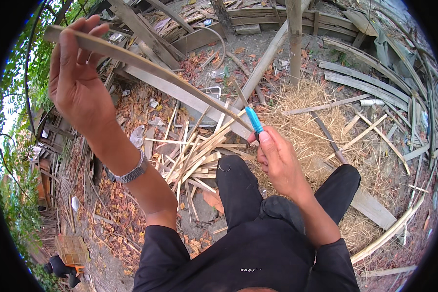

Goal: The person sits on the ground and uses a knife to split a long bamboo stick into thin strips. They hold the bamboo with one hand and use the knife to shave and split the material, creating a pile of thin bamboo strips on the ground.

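Note:
My left hand (75, 80), raised at the far left, has its fingers wrapped round the upper end of a long, thin bamboo or wooden strip (153, 73). The strip slants down to the right, its lower end reaching my right hand (280, 158) above my knees. Closed in that right hand is a utility knife (252, 119) with a bright blue handle. Its narrow blade points up and to the left, next to the strip. Whether the knife touches the strip I cannot tell. Below the strip, a pile of pale split sticks (204, 155) lies on the ground.
A machete (327, 135) with a dark blade lies on straw-like shavings (301, 107) to my right. A wide plank (170, 92) runs under the strip. A wooden post (295, 44) stands ahead, and weathered boards (365, 82) lie far right. A small cage (72, 250) sits lower left.

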Available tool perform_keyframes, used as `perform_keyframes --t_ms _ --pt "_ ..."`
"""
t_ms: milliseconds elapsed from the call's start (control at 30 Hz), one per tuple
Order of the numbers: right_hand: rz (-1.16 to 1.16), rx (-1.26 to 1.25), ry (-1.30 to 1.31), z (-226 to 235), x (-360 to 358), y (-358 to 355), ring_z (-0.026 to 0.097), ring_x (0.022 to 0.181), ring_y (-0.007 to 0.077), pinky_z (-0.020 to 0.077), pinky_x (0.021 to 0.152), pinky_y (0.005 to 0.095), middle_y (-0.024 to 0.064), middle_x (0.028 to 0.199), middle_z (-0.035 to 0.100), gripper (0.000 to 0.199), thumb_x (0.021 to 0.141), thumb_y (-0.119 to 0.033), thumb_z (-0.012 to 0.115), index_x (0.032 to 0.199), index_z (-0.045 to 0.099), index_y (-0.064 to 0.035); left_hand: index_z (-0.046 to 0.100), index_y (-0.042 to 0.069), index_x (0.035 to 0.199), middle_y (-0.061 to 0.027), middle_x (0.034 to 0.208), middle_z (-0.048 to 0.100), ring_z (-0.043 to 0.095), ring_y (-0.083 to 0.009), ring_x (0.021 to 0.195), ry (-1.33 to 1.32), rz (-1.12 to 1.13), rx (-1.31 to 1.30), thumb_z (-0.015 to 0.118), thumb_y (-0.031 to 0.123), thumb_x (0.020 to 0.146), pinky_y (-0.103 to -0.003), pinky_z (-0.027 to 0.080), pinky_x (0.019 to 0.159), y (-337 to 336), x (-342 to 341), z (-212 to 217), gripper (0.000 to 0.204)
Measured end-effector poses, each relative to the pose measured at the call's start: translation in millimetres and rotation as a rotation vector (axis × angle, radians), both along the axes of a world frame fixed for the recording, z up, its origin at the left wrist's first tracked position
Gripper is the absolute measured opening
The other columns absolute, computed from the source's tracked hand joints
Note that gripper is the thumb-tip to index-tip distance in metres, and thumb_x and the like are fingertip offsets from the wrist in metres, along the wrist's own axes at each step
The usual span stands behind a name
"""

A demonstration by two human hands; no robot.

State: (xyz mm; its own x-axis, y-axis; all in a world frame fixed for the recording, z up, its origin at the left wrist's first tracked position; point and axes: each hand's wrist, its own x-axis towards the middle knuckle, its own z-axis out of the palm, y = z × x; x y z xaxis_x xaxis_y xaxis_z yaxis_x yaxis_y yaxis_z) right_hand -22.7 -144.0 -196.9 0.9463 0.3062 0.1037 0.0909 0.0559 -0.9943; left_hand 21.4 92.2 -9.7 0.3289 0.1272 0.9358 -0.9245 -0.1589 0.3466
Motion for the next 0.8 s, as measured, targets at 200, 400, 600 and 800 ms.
perform_keyframes --t_ms 200,400,600,800 --pt "-0.037 0.087 -0.371 50.2 -22.2 23.4 0.051 0.043 0.0316 0.0350 0.044 0.0411 0.0142 0.050 0.046 0.020 0.097 -0.019 0.041 0.100 0.046 0.0005 0.068 -0.005 0.095 -0.0154 0.087 0.069 0.065 -0.0142 0.079 -0.033 0.302 0.146 0.065 0.012 0.084 -0.021 0.045 0.061 -33.7 -26.2 11.1 0.021" --pt "-0.150 -0.068 -0.462 48.9 -29.3 34.1 0.052 0.045 0.0378 0.0360 0.042 0.0449 0.0180 0.048 0.046 0.017 0.097 -0.015 0.041 0.091 0.043 0.0009 0.067 -0.005 0.097 -0.0157 0.087 0.069 0.065 -0.0143 0.078 -0.060 0.276 0.192 0.065 0.012 0.084 -0.022 0.045 0.060 -47.7 -38.0 9.1 0.021" --pt "-0.215 -0.182 -0.460 49.3 -32.0 24.6 0.054 0.046 0.0392 0.0385 0.042 0.0453 0.0200 0.049 0.049 0.019 0.097 -0.017 0.042 0.092 0.042 0.0022 0.067 -0.006 0.097 -0.0163 0.087 0.069 0.066 -0.0155 0.078 -0.092 0.220 0.208 0.064 0.013 0.086 -0.022 0.044 0.058 -57.5 -35.7 5.7 0.022" --pt "-0.244 -0.239 -0.377 20.5 -19.4 5.4 0.054 0.045 0.0382 0.0397 0.041 0.0448 0.0205 0.049 0.050 0.021 0.097 -0.018 0.041 0.094 0.043 0.0020 0.066 -0.006 0.100 -0.0167 0.092 0.068 0.067 -0.0178 0.081 -0.054 0.160 0.231 0.060 0.010 0.088 -0.023 0.045 0.057 -55.8 -36.6 3.9 0.021"
